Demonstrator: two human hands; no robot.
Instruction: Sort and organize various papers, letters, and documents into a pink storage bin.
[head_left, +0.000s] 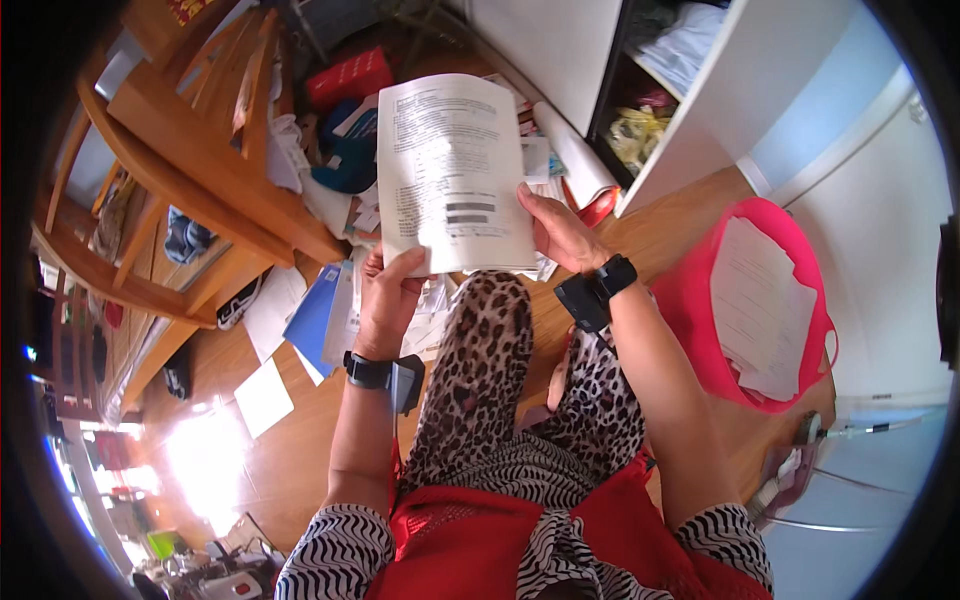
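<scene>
A thin printed paper booklet (457, 172) is held up over my knees, its page covered in small text with two dark bars near the bottom. My left hand (394, 289) pinches its lower left corner, thumb on the page. My right hand (564, 229) is at its lower right edge, thumb along the side; its fingers are partly hidden, so how firmly it grips cannot be told. Behind the booklet, loose papers and a blue folder (313, 319) lie on the wooden floor. A pink tub (694, 292) with printed sheets (757, 300) inside stands to the right.
A wooden bed frame with a ladder (202, 202) rises at the left. Beyond the booklet are a red box (350, 77), a rolled sheet (574, 154) and an open white cabinet (697, 112) holding bags. A white sheet (264, 398) lies on the floor at left.
</scene>
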